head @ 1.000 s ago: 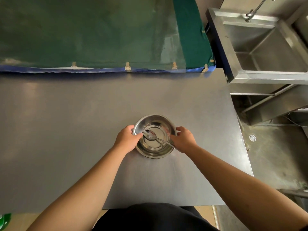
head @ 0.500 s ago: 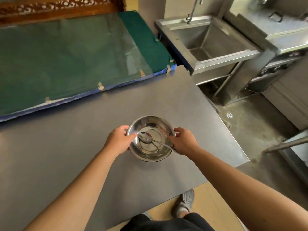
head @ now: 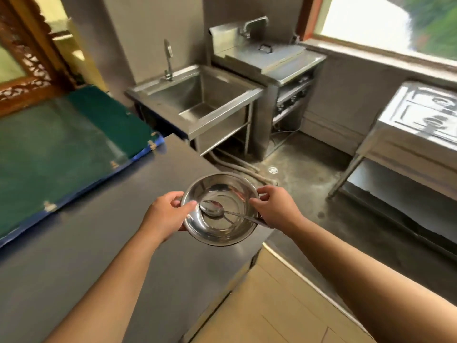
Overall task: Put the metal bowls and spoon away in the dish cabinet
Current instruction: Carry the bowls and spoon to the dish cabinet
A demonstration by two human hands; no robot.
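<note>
The bowls (head: 220, 209) are shiny round metal, nested so closely that they read almost as one; a second rim shows only as a thin edge along the near side, and how many are stacked cannot be told. They sit upright, slightly tilted toward the camera, held in the air over the right edge of the grey counter (head: 103, 243). The left hand (head: 166, 214) grips the left rim, thumb over the edge; the right hand (head: 273, 207) grips the right rim. The spoon (head: 222, 211) lies inside the top bowl, its oval head near the left-centre, its thin handle running right to the rim under the right hand.
</note>
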